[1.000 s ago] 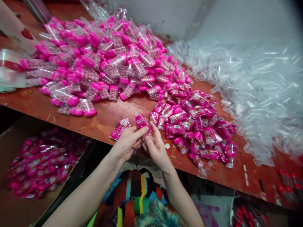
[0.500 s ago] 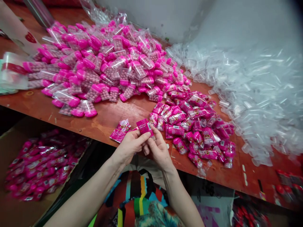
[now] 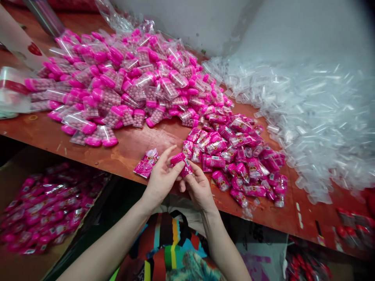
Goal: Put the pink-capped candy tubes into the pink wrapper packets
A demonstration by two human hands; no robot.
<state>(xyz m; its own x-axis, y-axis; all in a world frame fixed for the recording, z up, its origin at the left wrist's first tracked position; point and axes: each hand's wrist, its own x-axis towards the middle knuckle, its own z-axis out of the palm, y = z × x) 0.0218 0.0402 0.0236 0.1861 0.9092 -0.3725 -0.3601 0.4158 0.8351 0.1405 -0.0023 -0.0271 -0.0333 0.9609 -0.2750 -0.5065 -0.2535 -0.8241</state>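
Note:
A small pink printed sleeve (image 3: 177, 158) is between my hands, just off the table's front edge. My left hand (image 3: 159, 177) has its thumb pressed on the sleeve, with the index finger raised behind it. My right hand (image 3: 199, 186) pinches the sleeve's right end between thumb and fingers. Whether anything is inside the sleeve I cannot tell. Left of my hands lie flat pink printed sleeves (image 3: 147, 163). To the right is a heap of pink-wrapped candy bottles (image 3: 222, 144).
Behind sits a large pile of clear bottles with pink caps and pink candy balls (image 3: 134, 91). Clear plastic containers (image 3: 310, 117) spread along the right of the red-brown table (image 3: 137, 138). Below left, a cardboard box (image 3: 88, 216) contains wrapped bottles. Red-topped items (image 3: 351, 228) lie far right.
The sleeve has turned in my fingers and looks rounder, less flat. My left index finger has lifted off it. The whole view has shifted slightly.

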